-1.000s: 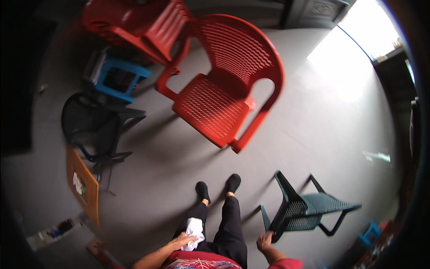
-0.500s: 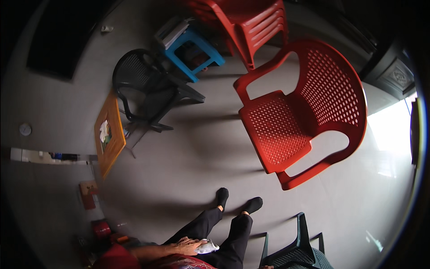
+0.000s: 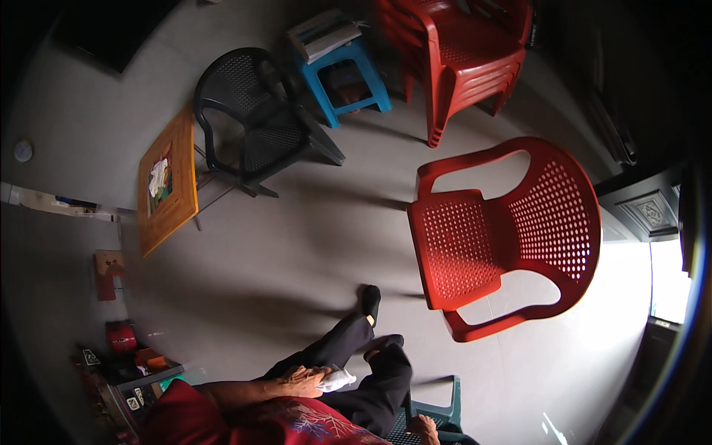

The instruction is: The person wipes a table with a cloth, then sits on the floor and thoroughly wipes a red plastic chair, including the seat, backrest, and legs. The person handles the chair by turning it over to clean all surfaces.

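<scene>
My left hand (image 3: pixel 300 383) lies across my lap, its fingers closed round a crumpled white cloth (image 3: pixel 337 380) that sticks out past the fingertips. Low in the view, my right hand (image 3: pixel 424 427) rests with curled fingers on a dark green plastic chair (image 3: pixel 443 410), which is partly hidden beneath me. My legs in dark trousers stretch forward, feet in black socks on the floor. In front of me to the right stands a red plastic armchair (image 3: pixel 463 248) with a perforated seat and back, apart from both hands.
Ahead stand a stack of red chairs (image 3: pixel 478 70), a blue stool (image 3: pixel 326 89) bearing papers or books (image 3: pixel 324 38), and a dark grey armchair (image 3: pixel 274 144). A wooden table (image 3: pixel 178 204) stands left of it. A low cabinet (image 3: pixel 141 393) with small items is near my left elbow.
My view has turned and shifted, and my body has lowered toward the green chair. My right hand has come into view on that chair. The white cloth stays in my left hand.
</scene>
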A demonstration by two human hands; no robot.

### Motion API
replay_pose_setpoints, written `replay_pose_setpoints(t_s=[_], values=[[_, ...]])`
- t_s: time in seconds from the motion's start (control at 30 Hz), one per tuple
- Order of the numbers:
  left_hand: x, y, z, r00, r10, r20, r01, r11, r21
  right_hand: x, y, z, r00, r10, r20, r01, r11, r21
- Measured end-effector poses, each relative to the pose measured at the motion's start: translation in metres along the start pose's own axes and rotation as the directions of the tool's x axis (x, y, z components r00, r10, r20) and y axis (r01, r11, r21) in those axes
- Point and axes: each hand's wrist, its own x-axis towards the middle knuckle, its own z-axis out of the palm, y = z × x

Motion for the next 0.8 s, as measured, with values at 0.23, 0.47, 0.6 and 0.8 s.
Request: replay_pose_setpoints(t_s=[0.23,0.47,0.6,0.8], values=[[0.031,-0.015,0.004,0.985,-0.161,-0.065,0.145,0.969,-0.201,0.023,0.014,-0.063,0.942,0.285,0.175,-0.329,0.884,0.332],[0.074,0.024,-0.019,0.943,-0.184,-0.276,0.125,0.968,-0.219,0.009,0.056,-0.072,0.820,0.223,0.528,-0.511,-0.133,0.849],[0.103,0.075,-0.033,0.933,-0.249,-0.260,0.209,0.963,-0.173,-0.002,0.086,-0.038,0.950,0.086,0.301,-0.313,0.229,0.922],[0.146,0.105,-0.032,0.907,-0.048,-0.418,0.103,0.989,0.110,-0.001,0.027,-0.064,0.756,0.339,0.560,-0.460,-0.333,0.823]])
